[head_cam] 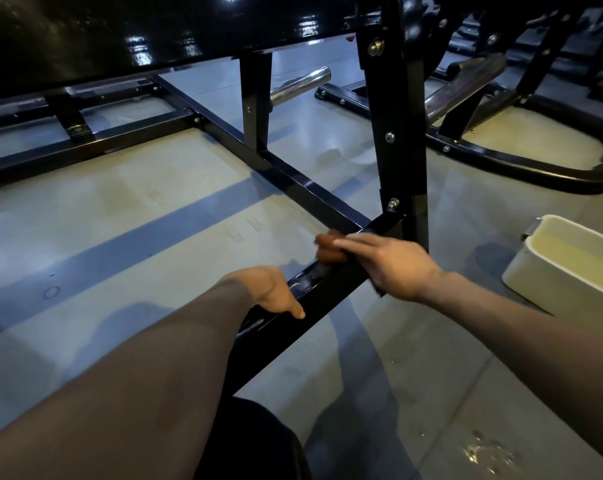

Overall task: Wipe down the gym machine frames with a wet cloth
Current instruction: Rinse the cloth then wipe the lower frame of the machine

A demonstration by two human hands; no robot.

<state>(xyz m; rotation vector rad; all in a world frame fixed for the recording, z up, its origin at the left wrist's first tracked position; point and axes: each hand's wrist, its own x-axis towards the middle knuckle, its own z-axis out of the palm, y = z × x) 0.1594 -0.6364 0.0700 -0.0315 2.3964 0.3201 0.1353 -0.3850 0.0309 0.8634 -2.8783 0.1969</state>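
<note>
Dim overhead light glares on the glossy black frame (189, 32); the right hand (390, 265) looks motion-blurred, edges bowed.

Gym floor, commercial sort. Black glossy steel machine frame (313, 192) bolted together from square tube, low base rails running across floor. Chrome weight peg (298, 86) sticking out behind upright post. Second machine (521, 168) just beside, curved tubular base, more black equipment crowded beyond. Grey rubber-look flooring (120, 216) with darker stripe, wet patches. White bucket (566, 261) of water near frame.
</note>
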